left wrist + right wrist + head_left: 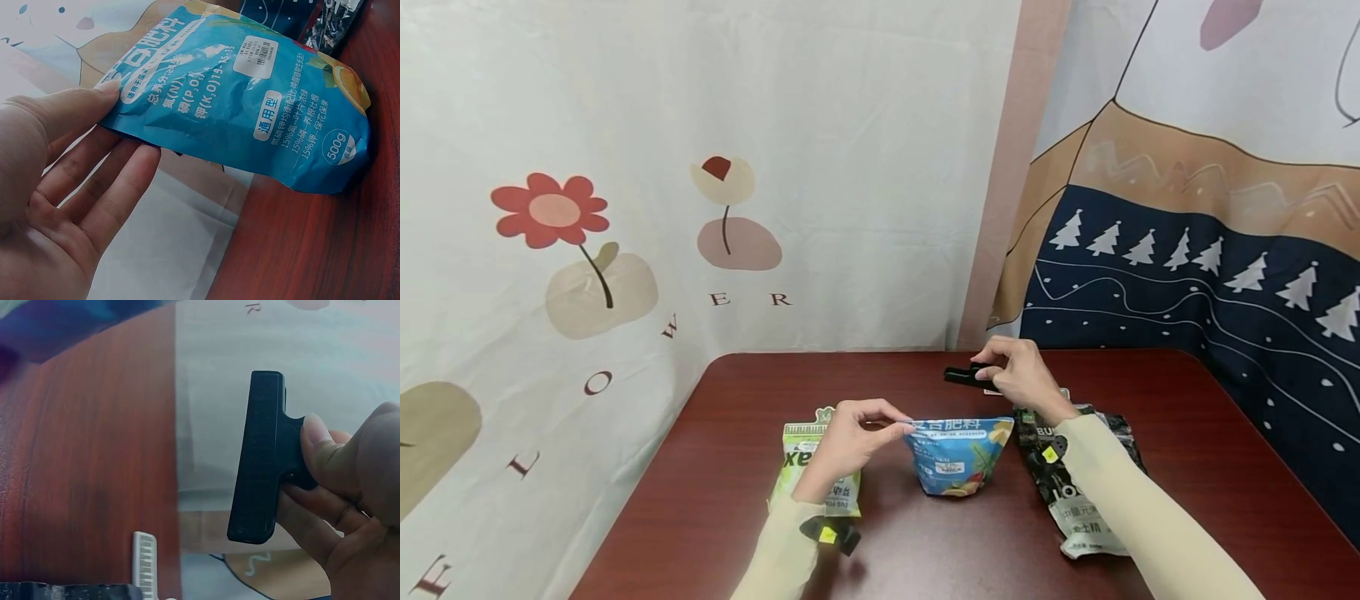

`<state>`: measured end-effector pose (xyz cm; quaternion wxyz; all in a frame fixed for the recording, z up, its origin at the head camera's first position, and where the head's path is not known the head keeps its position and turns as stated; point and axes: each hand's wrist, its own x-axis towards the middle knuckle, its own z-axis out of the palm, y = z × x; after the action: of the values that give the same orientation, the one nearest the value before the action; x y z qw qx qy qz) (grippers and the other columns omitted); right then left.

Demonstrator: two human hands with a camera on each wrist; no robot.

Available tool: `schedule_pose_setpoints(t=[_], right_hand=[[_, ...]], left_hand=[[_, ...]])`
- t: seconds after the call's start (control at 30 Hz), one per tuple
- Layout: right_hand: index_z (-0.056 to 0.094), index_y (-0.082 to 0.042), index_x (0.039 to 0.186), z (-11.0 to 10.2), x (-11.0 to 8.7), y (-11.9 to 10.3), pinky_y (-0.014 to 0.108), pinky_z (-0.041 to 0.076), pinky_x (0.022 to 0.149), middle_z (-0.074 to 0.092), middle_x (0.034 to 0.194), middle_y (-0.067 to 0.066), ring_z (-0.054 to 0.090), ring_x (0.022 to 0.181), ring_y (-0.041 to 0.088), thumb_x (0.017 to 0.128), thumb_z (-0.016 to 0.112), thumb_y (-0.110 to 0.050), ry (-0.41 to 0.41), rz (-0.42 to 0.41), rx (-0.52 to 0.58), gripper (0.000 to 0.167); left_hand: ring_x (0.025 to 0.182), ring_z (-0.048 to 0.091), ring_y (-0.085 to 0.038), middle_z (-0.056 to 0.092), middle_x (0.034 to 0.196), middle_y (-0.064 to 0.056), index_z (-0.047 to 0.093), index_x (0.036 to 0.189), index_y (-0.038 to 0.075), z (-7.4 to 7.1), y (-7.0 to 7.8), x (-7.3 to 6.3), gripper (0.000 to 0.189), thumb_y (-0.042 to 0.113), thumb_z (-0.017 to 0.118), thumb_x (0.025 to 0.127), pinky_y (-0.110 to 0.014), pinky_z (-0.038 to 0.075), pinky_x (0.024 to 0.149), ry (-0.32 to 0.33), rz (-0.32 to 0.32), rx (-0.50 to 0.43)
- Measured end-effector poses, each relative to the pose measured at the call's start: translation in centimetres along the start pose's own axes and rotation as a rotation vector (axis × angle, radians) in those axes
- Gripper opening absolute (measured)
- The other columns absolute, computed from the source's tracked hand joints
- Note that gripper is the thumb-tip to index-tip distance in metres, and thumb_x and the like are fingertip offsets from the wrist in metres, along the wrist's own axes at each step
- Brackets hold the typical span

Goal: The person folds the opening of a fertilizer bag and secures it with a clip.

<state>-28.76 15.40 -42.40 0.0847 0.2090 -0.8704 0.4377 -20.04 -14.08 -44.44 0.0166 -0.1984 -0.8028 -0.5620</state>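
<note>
My left hand [852, 439] pinches the upper left corner of a blue fertilizer bag [958, 457], which stands upright on the table. In the left wrist view the thumb lies on the printed face, with fingers behind the bag's top edge. My right hand [1024, 379] holds a black bag clip [967, 377] above the far side of the table, right of the blue bag and apart from it. In the right wrist view, thumb and fingers pinch the clip's short handle, and its long bar points away from the hand.
On the dark red table [925, 550], a green bag [844, 492] with a pale green clip [824, 414] at its top lies partly behind my left hand. A black and white bag [1078, 508] lies under my right forearm, a white clip [145, 565] at its top end. Printed cloth hangs behind.
</note>
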Motion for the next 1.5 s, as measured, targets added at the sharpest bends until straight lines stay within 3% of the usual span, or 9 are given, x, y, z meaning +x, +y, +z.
schedule_pose_setpoints(t=[0.17, 0.37, 0.7, 1.0, 1.23, 1.5], right_hand=[[0.078, -0.015, 0.086, -0.9, -0.4, -0.9, 0.025, 0.050, 0.057, 0.074, 0.099, 0.004, 0.069, 0.083, 0.018, 0.087, 0.075, 0.005, 0.030, -0.036, -0.018, 0.020], [0.078, -0.014, 0.088, -1.9, -1.2, -1.9, 0.025, 0.049, 0.059, 0.075, 0.100, 0.004, 0.069, 0.082, 0.018, 0.087, 0.074, 0.005, 0.072, -0.059, -0.031, 0.020], [0.079, -0.017, 0.087, -3.4, -2.5, -3.7, 0.024, 0.048, 0.058, 0.074, 0.094, 0.001, 0.062, 0.074, 0.012, 0.085, 0.079, 0.002, 0.127, -0.093, -0.068, 0.019], [0.080, -0.017, 0.088, -4.0, -3.5, -5.2, 0.022, 0.047, 0.055, 0.072, 0.091, 0.001, 0.060, 0.066, 0.009, 0.084, 0.079, 0.005, 0.108, -0.131, -0.063, 0.022], [0.080, -0.015, 0.089, -3.9, -4.0, -6.4, 0.020, 0.053, 0.061, 0.071, 0.088, 0.002, 0.063, 0.073, 0.010, 0.081, 0.082, 0.006, 0.088, -0.173, -0.064, 0.022], [0.079, -0.015, 0.091, -3.6, -4.8, -7.9, 0.022, 0.059, 0.067, 0.069, 0.088, -0.002, 0.066, 0.080, 0.013, 0.081, 0.082, 0.007, 0.044, -0.188, -0.064, 0.024]], left_hand=[[0.080, 0.071, -0.031, 0.078, 0.091, 0.004, 0.081, 0.094, 0.027, 0.0, 0.1, 0.0, 0.006, 0.031, 0.082, 0.089, -0.026, 0.056, 0.065, 0.001, -0.002, -0.006], [0.078, 0.071, -0.031, 0.079, 0.090, 0.003, 0.082, 0.095, 0.025, 0.2, 0.1, 0.1, 0.008, 0.031, 0.082, 0.089, -0.025, 0.056, 0.064, 0.009, 0.019, -0.007], [0.073, 0.071, -0.011, 0.079, 0.089, 0.000, 0.081, 0.095, 0.022, 0.5, 0.1, 0.1, 0.006, 0.021, 0.082, 0.089, -0.027, 0.060, 0.066, 0.031, 0.067, -0.003], [0.073, 0.070, -0.012, 0.079, 0.089, -0.002, 0.082, 0.095, 0.020, 0.5, 0.1, 0.2, 0.006, 0.022, 0.082, 0.089, -0.024, 0.057, 0.063, 0.033, 0.041, 0.007], [0.073, 0.070, -0.012, 0.079, 0.089, -0.003, 0.082, 0.096, 0.019, 0.4, -0.1, 0.1, 0.007, 0.022, 0.081, 0.090, -0.025, 0.057, 0.063, 0.036, 0.039, -0.005], [0.074, 0.070, -0.013, 0.079, 0.089, 0.004, 0.081, 0.095, 0.027, 0.3, 0.2, 0.0, 0.006, 0.024, 0.081, 0.090, -0.026, 0.056, 0.063, 0.035, 0.019, 0.017]])
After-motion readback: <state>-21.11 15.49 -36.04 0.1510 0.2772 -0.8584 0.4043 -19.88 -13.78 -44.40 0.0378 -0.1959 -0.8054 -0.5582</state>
